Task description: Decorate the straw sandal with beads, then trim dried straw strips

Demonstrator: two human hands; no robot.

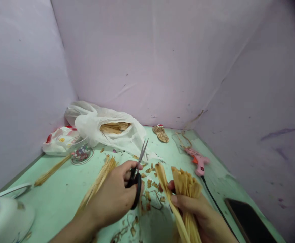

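Note:
My left hand [117, 190] is closed on a pair of black-handled scissors [136, 177], whose blades point up and away with a narrow gap between them. In my right hand [198, 209] is a bundle of dried, straw-coloured husk strips [186, 182], their cut ends upward. One strip [164, 180] stands apart from the bundle, pinched near my right thumb. Behind my left wrist lies another bunch of strips [99, 184], partly hidden by the arm. Small brown clippings [149, 184] are scattered on the table between my hands.
A white plastic bag [91, 130] with more strips [115, 127] lies at the back. Left are a clear cup of coloured beads [81, 153], a thin bundle [52, 170] and a white bowl [16, 216]. Right are a pink glue gun [199, 161], its cord, a phone [248, 219] and small woven slippers [161, 134].

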